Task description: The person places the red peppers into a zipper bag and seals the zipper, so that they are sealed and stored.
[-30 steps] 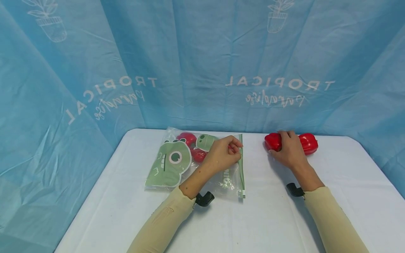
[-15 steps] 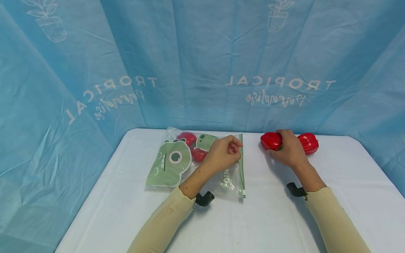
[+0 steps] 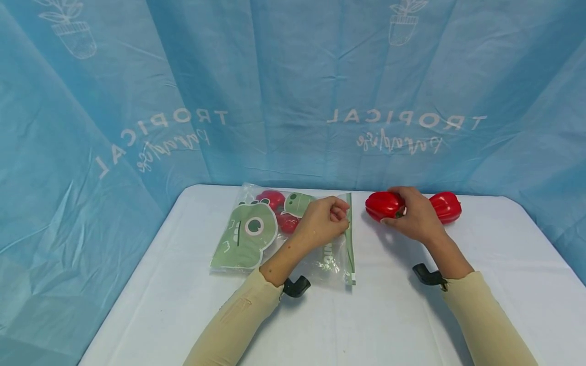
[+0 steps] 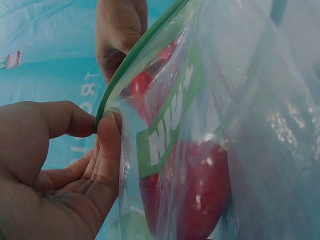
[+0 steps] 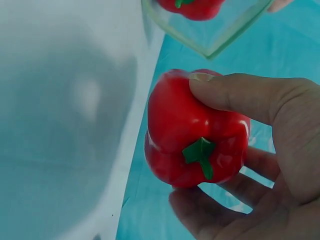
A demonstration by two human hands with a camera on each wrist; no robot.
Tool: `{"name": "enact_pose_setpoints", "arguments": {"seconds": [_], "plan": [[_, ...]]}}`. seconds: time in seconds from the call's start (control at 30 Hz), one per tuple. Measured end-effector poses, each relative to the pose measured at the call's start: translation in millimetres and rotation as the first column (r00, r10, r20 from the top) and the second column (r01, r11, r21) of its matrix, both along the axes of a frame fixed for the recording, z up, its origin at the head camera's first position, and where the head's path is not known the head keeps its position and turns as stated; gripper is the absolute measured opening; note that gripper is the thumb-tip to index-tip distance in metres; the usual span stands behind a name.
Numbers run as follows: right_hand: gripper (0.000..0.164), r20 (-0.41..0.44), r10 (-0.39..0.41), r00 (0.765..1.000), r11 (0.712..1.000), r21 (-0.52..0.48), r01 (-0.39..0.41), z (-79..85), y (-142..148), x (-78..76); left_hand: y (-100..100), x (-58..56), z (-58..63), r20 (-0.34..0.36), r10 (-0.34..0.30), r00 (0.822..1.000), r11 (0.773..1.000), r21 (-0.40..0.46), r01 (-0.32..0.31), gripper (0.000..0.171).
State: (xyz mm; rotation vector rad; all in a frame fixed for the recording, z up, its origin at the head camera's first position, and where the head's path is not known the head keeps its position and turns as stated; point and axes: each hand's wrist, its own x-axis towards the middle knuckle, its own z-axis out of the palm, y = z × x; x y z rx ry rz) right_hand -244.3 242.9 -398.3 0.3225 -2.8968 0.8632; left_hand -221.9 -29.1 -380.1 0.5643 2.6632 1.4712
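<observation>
Flat on the table lies a clear zip bag (image 3: 244, 249) with a green one-eyed cartoon face and a green slider edge (image 3: 350, 244). Red peppers (image 3: 288, 222) show through its plastic, one also large in the left wrist view (image 4: 195, 190). My left hand (image 3: 322, 219) pinches the bag's green-edged mouth between thumb and finger, parting it from the other side. To the right, my right hand (image 3: 415, 216) grips a red bell pepper (image 5: 180, 120) with a green stem, thumb on one side and fingers on the other. Another red bell pepper (image 3: 446, 207) rests just behind that hand.
A white cloth covers the table (image 3: 393, 315). Blue curtains (image 3: 293, 91) with mirrored lettering hang right behind its far edge and along the sides. Black wrist mounts (image 3: 296, 287) sit at both sleeve ends.
My right hand has drawn its bell pepper left toward the bag, widening the gap to the other pepper. My left hand has stayed at the bag's mouth.
</observation>
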Motion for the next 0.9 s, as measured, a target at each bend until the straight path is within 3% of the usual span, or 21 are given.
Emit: {"name": "enact_pose_setpoints", "arguments": {"seconds": [0.23,0.9], "plan": [[0.096,0.045,0.035,0.998,0.999,-0.042,-0.033,4.6,-6,2.6,1,-0.8,-0.3,0.003,-0.003,1.0,1.0,-0.007,0.003,0.025],[0.086,0.088,0.207,0.974,0.962,-0.197,-0.187,-12.1,-23,2.0,1,-0.5,1.0,-0.022,-0.011,1.0,1.0,-0.021,0.011,0.029]]}}
